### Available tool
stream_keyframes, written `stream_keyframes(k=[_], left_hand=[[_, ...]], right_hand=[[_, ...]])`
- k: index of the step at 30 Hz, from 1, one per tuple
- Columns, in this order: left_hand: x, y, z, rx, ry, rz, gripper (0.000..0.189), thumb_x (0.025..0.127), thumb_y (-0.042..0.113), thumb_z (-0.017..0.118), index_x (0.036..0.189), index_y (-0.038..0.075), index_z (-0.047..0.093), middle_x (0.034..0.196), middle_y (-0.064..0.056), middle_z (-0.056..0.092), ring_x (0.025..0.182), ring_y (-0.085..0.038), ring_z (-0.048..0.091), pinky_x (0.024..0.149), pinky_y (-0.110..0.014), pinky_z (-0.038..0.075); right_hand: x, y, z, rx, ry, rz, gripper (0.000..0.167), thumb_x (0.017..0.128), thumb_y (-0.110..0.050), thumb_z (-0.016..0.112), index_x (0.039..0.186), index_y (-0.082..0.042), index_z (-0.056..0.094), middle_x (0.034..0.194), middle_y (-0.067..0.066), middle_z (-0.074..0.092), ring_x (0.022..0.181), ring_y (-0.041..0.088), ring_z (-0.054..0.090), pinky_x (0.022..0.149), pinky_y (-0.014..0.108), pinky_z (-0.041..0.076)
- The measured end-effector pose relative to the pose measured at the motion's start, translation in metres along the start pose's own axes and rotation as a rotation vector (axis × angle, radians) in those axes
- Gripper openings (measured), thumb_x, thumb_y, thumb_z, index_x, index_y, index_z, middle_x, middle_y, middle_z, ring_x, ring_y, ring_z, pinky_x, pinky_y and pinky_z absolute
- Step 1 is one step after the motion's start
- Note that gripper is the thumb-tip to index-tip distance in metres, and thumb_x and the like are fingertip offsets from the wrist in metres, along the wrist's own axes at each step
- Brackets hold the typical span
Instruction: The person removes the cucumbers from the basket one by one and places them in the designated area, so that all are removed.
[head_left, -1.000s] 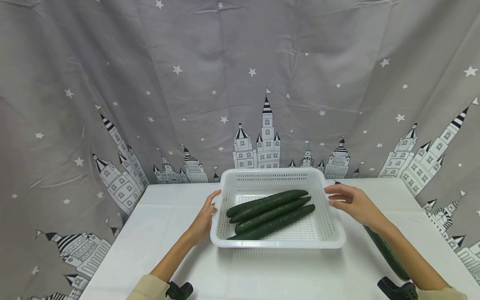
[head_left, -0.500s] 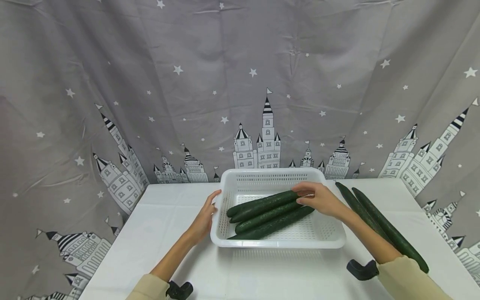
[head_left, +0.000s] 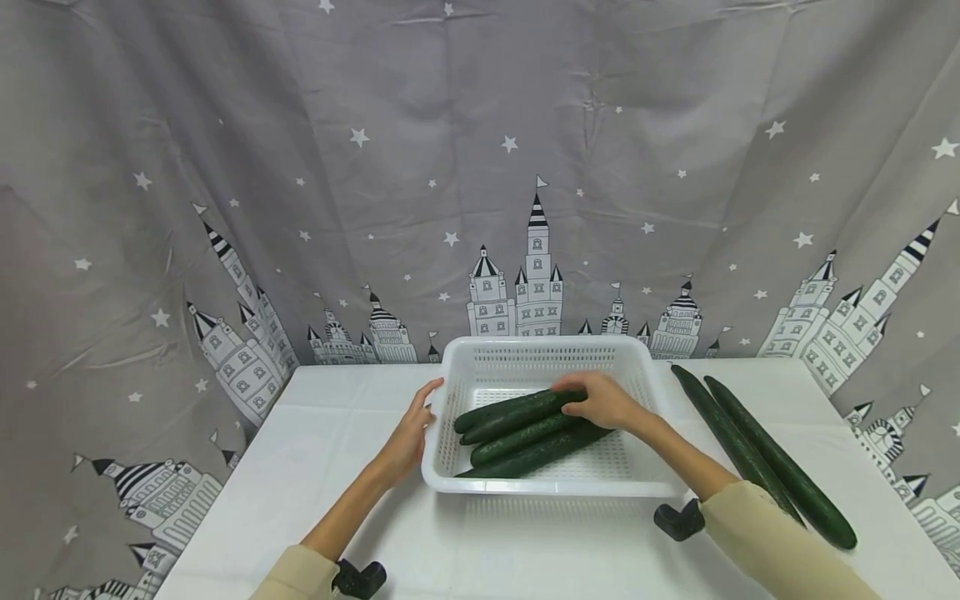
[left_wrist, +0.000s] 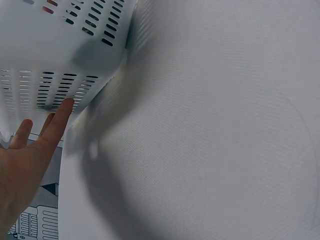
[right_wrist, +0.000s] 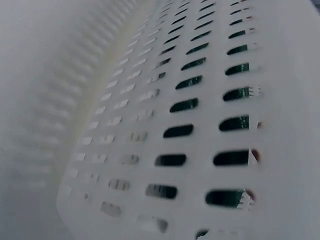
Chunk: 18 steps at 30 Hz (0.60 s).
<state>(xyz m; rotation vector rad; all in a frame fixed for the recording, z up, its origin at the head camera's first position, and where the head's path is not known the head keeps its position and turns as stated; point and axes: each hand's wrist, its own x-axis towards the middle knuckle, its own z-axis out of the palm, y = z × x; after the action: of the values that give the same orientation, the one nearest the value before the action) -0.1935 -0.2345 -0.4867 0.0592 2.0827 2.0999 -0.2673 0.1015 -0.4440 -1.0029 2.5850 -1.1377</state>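
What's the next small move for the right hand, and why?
Probably a slight upward lift of one long dark-green cucumber: the right hand curls its fingers around the right part, and neighbouring cucumbers lie close beside it. The left hand, at the white perforated plastic basket, could steady that.

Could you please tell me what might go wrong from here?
The cucumbers in the basket lie close together, so lifting the one at the right hand might roll its neighbours. The right sleeve partly covers a cucumber on the table in the head view and could knock it. The left hand seems only to touch the basket's side, so the basket might slide.
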Motion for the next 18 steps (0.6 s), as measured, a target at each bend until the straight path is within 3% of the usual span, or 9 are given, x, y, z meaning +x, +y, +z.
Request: stream_keyframes(k=[8, 15, 18], left_hand=[[0.0, 0.0, 0.001, 0.007, -0.002, 0.003, 0.064, 0.095, 0.011, 0.03, 0.156, 0.026, 0.019, 0.158, -0.019, 0.027, 0.138, -0.046, 0.035, 0.102, -0.065, 0.035], [0.0, 0.0, 0.0, -0.002, 0.003, 0.006, 0.064, 0.095, 0.01, 0.03, 0.156, 0.026, 0.02, 0.157, -0.019, 0.029, 0.138, -0.046, 0.036, 0.102, -0.065, 0.036], [0.0, 0.001, 0.001, -0.005, 0.0, 0.007, 0.064, 0.095, 0.01, 0.03, 0.156, 0.025, 0.019, 0.157, -0.02, 0.029, 0.138, -0.047, 0.036, 0.101, -0.065, 0.036]], right_hand=[[0.011, 0.005, 0.016, -0.103, -0.026, 0.097, 0.039, 0.087, -0.003, 0.072, 0.125, -0.009, 0.069, 0.129, 0.015, 0.064, 0.12, 0.036, 0.057, 0.097, 0.056, 0.044], [0.016, 0.007, 0.025, -0.27, -0.059, 0.061, 0.042, 0.088, -0.007, 0.072, 0.129, -0.013, 0.067, 0.134, 0.012, 0.061, 0.129, 0.039, 0.049, 0.105, 0.073, 0.018], [0.016, 0.007, 0.026, -0.286, -0.062, 0.061, 0.041, 0.09, -0.005, 0.07, 0.13, -0.014, 0.067, 0.135, 0.012, 0.06, 0.131, 0.04, 0.047, 0.104, 0.076, 0.014]])
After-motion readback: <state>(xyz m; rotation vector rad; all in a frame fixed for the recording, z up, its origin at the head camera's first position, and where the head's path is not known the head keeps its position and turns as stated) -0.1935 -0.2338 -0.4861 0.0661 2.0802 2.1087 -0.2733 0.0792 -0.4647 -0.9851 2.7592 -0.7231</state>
